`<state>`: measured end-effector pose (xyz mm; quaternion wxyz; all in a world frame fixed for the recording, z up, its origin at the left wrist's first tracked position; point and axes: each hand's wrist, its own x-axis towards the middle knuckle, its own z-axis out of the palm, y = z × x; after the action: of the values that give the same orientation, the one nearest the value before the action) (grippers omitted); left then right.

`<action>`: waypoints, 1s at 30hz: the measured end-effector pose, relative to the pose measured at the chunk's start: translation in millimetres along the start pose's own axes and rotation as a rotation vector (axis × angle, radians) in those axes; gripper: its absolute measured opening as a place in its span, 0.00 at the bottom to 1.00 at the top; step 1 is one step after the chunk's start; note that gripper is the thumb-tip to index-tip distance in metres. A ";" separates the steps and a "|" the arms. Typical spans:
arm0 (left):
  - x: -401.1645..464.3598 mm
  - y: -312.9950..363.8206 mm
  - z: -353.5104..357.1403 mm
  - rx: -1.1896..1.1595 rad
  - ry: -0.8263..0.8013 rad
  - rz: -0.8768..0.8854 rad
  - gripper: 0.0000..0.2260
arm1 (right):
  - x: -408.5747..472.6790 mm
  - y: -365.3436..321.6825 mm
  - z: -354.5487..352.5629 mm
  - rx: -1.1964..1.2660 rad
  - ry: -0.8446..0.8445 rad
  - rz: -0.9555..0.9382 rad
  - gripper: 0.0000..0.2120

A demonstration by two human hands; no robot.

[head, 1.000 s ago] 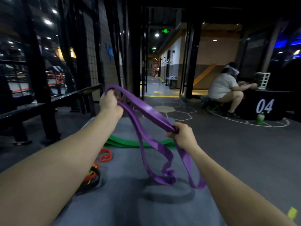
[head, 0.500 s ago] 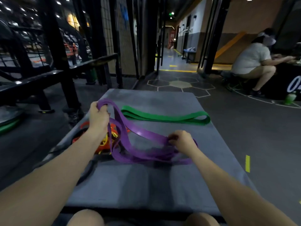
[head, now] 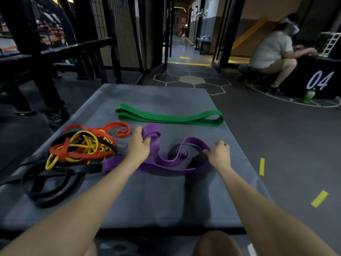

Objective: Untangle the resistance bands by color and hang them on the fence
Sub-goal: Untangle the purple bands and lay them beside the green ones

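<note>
A purple band (head: 162, 161) lies in loose loops on the grey mat (head: 147, 200). My left hand (head: 138, 145) grips its folded left end just above the mat. My right hand (head: 219, 154) pinches its right end low over the mat. Behind them a green band (head: 169, 117) lies flat and folded. To the left sits a tangle of red, yellow and black bands (head: 83, 146), with a wide black band (head: 48, 183) coiled in front of it. The black mesh fence (head: 121, 34) stands beyond the mat at the back left.
A black metal bench frame (head: 36, 58) stands at the left. At the right a person (head: 271, 50) crouches by a black box marked 04 (head: 313, 76), with a green bottle (head: 309, 96) on the floor. Yellow tape marks (head: 262, 166) lie on the dark floor.
Both hands have lowered the purple band from chest height onto the mat, where it now lies in loops. The view has tilted down, showing the tangled bands at the left.
</note>
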<state>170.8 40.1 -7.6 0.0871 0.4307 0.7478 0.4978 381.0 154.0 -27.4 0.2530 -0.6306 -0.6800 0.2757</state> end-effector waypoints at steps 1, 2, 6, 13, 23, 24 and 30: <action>-1.1 -4.1 4.3 0.024 -0.034 -0.018 0.03 | 3.1 1.6 1.7 0.010 -0.007 0.026 0.25; -0.7 -8.7 8.8 0.048 -0.064 -0.034 0.03 | 6.4 3.3 3.3 0.015 -0.016 0.039 0.23; 4.8 -11.1 20.9 0.102 -0.109 -0.069 0.03 | 15.2 5.2 6.5 0.063 -0.055 0.046 0.10; 53.3 5.9 -12.5 -0.282 0.021 -0.215 0.11 | 21.7 -9.3 -2.5 0.612 -0.193 0.185 0.04; 110.0 140.0 -115.7 -0.789 0.126 -0.220 0.15 | 12.0 -66.9 -47.2 0.847 -0.226 0.296 0.11; 111.7 150.1 -123.8 -0.799 0.142 -0.228 0.15 | 14.1 -66.3 -51.2 0.822 -0.217 0.303 0.10; 119.8 170.7 -159.5 -0.835 0.199 -0.273 0.10 | 12.8 -40.4 -65.7 0.757 -0.248 0.372 0.11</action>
<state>103.3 43.8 246.0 0.2460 0.2064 0.5374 0.7798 396.5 168.3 48.0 0.3287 -0.5673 -0.4313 0.6198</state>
